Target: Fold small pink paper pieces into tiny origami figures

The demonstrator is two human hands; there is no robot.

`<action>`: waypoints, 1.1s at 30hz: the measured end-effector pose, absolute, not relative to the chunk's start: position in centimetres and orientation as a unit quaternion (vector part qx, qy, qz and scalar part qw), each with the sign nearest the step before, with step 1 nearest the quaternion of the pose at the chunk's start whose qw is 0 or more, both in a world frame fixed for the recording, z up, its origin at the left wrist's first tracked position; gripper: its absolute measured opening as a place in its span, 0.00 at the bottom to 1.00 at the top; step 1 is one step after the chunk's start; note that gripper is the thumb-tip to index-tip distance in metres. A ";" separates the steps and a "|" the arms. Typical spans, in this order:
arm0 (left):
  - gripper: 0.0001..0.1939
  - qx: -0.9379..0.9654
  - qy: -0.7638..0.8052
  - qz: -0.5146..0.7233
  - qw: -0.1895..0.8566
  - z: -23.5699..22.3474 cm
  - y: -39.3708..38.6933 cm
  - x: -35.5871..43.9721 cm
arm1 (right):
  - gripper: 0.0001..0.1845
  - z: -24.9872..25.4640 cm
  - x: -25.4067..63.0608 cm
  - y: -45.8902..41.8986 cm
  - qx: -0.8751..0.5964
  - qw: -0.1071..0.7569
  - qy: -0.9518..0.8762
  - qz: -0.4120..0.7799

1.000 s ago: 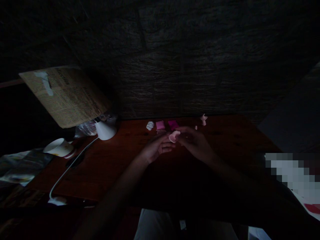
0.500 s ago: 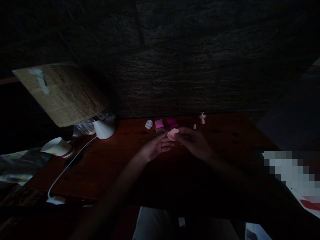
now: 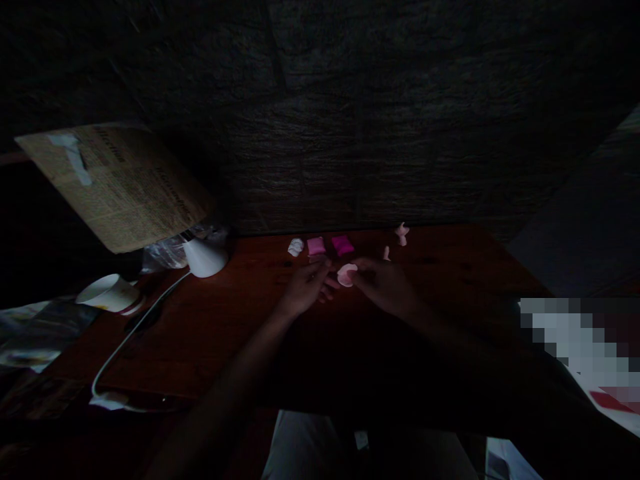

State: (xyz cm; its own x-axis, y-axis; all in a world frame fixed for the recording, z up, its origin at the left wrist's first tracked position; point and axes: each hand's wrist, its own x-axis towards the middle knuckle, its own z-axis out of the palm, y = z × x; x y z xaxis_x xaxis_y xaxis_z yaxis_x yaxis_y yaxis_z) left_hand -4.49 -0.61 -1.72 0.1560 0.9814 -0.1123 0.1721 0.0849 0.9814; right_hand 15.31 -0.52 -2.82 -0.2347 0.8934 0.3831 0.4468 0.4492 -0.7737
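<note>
A thin, round pale-pink piece of modelling clay (image 3: pixel 347 275) is held at its right edge by my right hand (image 3: pixel 385 283), with the thumb lying on its face. Just left of it is my left hand (image 3: pixel 306 288), its fingers loosely bent and apart, fingertips close to the clay. Whether they touch it is too dark to tell. Beyond the hands lie a light pink clay block (image 3: pixel 316 246), a magenta clay block (image 3: pixel 343 245) and a crumpled white lump (image 3: pixel 295 247). A small pink shaped figure (image 3: pixel 402 234) stands to the right, with a smaller pink bit (image 3: pixel 387 253) nearer my right hand.
The wooden table (image 3: pixel 240 333) meets a dark textured wall (image 3: pixel 320 133). At left are a lamp with a white base (image 3: pixel 205 259), a newsprint-covered shade-like panel (image 3: pixel 115 187), a paper cup (image 3: pixel 111 293) and a white cable (image 3: pixel 123 340). The room is very dim.
My left hand has turned and drawn back a little from the clay disc, its fingers more bent. The disc stays in my right hand, slightly lower. The view has shifted slightly.
</note>
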 end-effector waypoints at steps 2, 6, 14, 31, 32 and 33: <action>0.11 0.613 0.548 0.423 0.381 -1.5 -0.5 -4.9 | 0.06 -3.2 15.3 -0.4 -0.458 0.396 -0.761 0.234; 0.04 0.660 0.585 0.428 0.195 -1.3 -0.1 -5.8 | 0.09 -3.6 15.2 -0.4 -0.457 0.348 -0.792 0.206; 0.13 0.693 0.568 0.401 0.192 -3.0 1.1 -6.3 | 0.09 -3.3 15.2 -0.5 -0.447 0.350 -0.787 0.243; 0.12 0.780 0.396 0.366 0.317 -4.4 0.6 -5.0 | 0.09 -2.6 15.1 0.0 -0.512 0.316 -0.758 0.252; 0.10 0.773 0.392 0.363 0.342 -4.3 0.6 -5.0 | 0.09 -2.4 15.2 0.0 -0.513 0.322 -0.754 0.256; 0.10 0.762 0.389 0.364 0.368 -4.2 0.6 -5.0 | 0.09 -2.3 15.2 0.0 -0.512 0.327 -0.749 0.262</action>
